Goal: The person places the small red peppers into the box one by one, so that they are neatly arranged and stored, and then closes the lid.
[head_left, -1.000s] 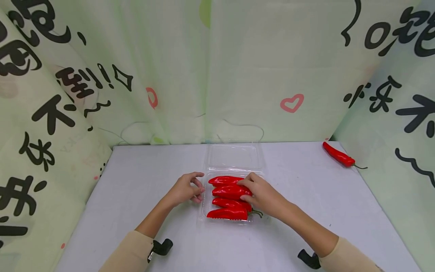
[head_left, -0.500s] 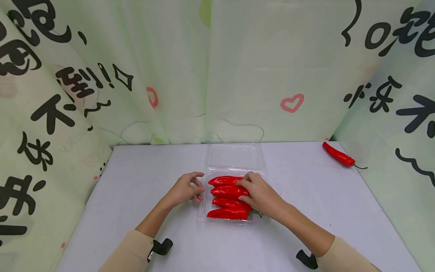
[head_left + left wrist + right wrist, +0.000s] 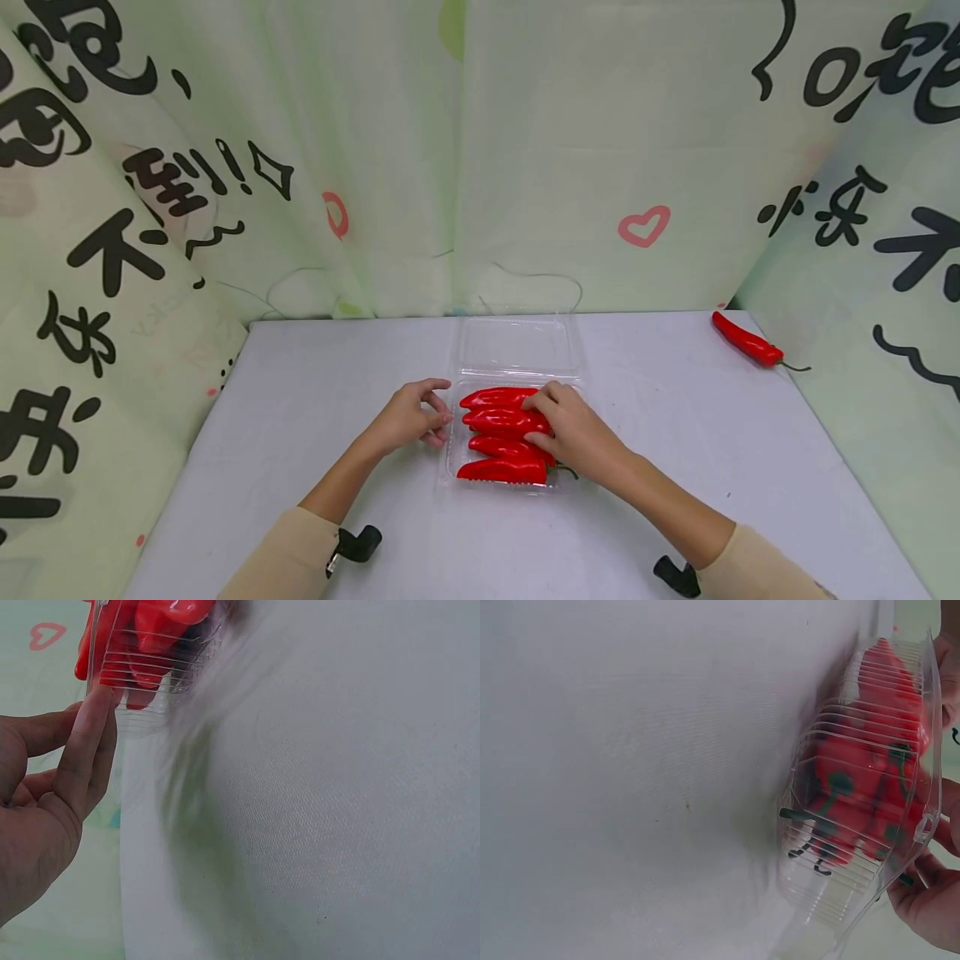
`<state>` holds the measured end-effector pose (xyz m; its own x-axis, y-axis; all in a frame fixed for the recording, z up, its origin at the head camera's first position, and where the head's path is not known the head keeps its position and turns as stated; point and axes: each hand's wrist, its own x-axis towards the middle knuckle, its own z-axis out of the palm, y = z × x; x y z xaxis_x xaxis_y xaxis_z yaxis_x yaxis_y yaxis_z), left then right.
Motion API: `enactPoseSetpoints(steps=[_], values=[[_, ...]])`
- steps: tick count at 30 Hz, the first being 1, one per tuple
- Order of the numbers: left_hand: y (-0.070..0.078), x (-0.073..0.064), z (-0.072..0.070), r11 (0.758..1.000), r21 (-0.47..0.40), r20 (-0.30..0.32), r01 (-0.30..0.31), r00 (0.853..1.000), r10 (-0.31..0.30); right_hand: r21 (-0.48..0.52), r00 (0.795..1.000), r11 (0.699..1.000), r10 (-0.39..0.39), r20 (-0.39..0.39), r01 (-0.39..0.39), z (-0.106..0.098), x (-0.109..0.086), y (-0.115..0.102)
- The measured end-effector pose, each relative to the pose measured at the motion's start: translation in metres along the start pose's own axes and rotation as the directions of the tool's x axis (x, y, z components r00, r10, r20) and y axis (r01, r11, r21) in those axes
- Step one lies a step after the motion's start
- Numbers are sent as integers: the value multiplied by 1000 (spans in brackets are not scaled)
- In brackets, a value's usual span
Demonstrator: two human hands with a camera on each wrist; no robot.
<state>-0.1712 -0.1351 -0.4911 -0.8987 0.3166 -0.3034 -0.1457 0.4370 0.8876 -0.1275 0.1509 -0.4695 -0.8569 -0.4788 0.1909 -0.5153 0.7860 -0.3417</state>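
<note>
My right hand (image 3: 573,427) holds a red pepper (image 3: 495,420) at its stem end, thumb on the near side and fingers on the far side. That pepper lies on top of other red peppers in a clear plastic clamshell box (image 3: 922,825). My left hand (image 3: 408,417) is at the box's left edge; in the left wrist view the same hand (image 3: 52,787) pinches the rim with thumb and fingertips. Green stems (image 3: 840,784) point toward the right side of the box. My right palm and fingers hide the far ends of the upper peppers.
The box's clear lid (image 3: 517,346) stands folded back behind it. A single red pepper (image 3: 750,342) lies at the table's back right corner, its stem over the edge. Printed curtains (image 3: 547,167) enclose the white table (image 3: 322,358) on three sides.
My right hand has shifted slightly left, sliding the gripped pepper a little left over the others. The left hand has kept its place at the rim.
</note>
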Motion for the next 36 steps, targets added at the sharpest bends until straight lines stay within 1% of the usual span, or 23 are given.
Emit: enactPoseSetpoints(steps=[11, 19, 29, 36], values=[[-1, 0, 1, 1000, 1, -1, 9, 1000, -9, 28, 999, 999, 30, -31, -29, 4, -2, -1], [0, 0, 1, 1000, 8, -3, 14, 1000, -14, 9, 999, 1000, 17, -50, -16, 8, -3, 0], [1, 0, 0, 1000, 3, 3, 12, 1000, -12, 26, 997, 1000, 12, -76, -10, 9, -4, 0], [0, 0, 1, 1000, 6, -3, 16, 1000, -16, 38, 998, 999, 0, -66, 2, 9, -5, 2]])
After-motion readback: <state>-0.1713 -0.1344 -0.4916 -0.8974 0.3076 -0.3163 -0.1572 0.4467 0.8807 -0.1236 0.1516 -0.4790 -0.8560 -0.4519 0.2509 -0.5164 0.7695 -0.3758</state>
